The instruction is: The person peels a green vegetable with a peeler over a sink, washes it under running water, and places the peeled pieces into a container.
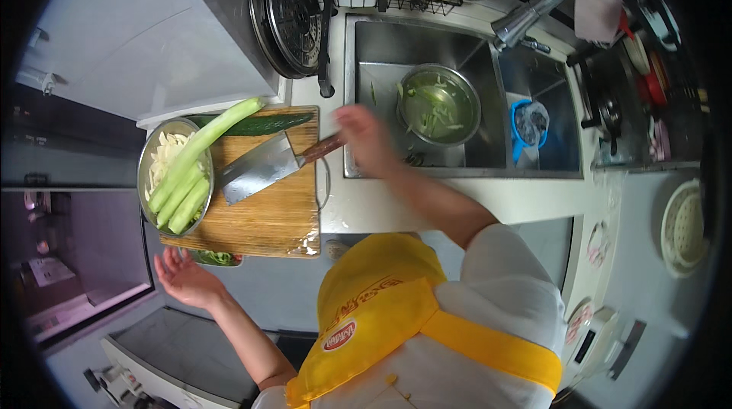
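Observation:
A wooden cutting board (260, 226) carries a cleaver (266, 166), its blade lying flat and its brown handle pointing toward the sink. My right hand (366, 140), blurred, is at the end of that handle; whether the fingers grip it is unclear. Palm up, my left hand (191, 283) hangs off the board's near left corner, fingers apart and nothing in them. At the board's left side stands a metal bowl (140, 174) with white sliced pieces (166, 151) and peeled light-green cucumbers (189, 203), one long one jutting over the rim. An unpeeled dark-green cucumber (269, 124) lies along the far edge.
A double steel sink (389, 163) is to the right, holding a metal basin (474, 106) of water with green peelings. A blue strainer (517, 146) sits in the smaller basin below the faucet (532, 11). A black rack (394, 0) stands behind. Below the board's edge shows a container of green scraps (214, 258).

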Motion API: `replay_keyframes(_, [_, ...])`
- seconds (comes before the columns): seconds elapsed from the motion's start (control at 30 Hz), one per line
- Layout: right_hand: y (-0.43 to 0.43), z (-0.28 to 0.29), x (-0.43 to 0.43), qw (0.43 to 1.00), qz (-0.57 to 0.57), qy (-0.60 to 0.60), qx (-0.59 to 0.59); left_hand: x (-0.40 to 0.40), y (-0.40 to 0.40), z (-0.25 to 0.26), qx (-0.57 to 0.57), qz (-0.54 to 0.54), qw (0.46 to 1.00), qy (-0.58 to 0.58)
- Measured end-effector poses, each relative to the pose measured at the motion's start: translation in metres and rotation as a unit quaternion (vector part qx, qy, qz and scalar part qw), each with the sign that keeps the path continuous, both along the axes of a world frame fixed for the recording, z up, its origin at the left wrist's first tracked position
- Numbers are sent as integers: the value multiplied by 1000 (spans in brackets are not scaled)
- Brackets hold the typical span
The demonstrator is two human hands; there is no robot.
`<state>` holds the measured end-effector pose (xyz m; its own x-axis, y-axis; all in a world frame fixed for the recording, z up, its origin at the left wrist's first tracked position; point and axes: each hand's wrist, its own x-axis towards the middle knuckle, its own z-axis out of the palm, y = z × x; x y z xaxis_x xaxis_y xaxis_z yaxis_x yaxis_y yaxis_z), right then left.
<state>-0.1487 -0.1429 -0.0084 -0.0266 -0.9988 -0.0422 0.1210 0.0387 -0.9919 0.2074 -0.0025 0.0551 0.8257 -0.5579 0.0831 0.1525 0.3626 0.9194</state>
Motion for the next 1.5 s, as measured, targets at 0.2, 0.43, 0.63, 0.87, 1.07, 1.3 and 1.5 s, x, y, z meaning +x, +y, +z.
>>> replay_keyframes(0.2, [-114, -172, -113, 898, 41, 434, 64, -183, -40, -4, -17, -291, 956, -21])
replay_keyframes(0.43, [-162, -246, -99, 818, 138, 554, 71, -272, -64, -20, 79, -398, 913, -52])
replay_keyframes(0.63, [-45, -213, -88, 786, 442, 342, 264, -279, -62, -45, 138, -360, 922, -38])
replay_keyframes(0.87, [-23, -131, -86, 870, 275, -160, 376, -287, -66, -58, 131, -372, 918, -40])
replay_keyframes(1.07, [-10, -87, -67, 912, 214, -132, 324, -291, -76, -55, 135, -366, 920, -47])
replay_keyframes(1.3, [-15, -76, -78, 907, 264, -138, 297, -299, -78, -60, 137, -377, 914, -57])
replay_keyframes(1.5, [-20, -136, -183, 860, 371, 350, 24, -303, -76, -67, 153, -393, 899, -117])
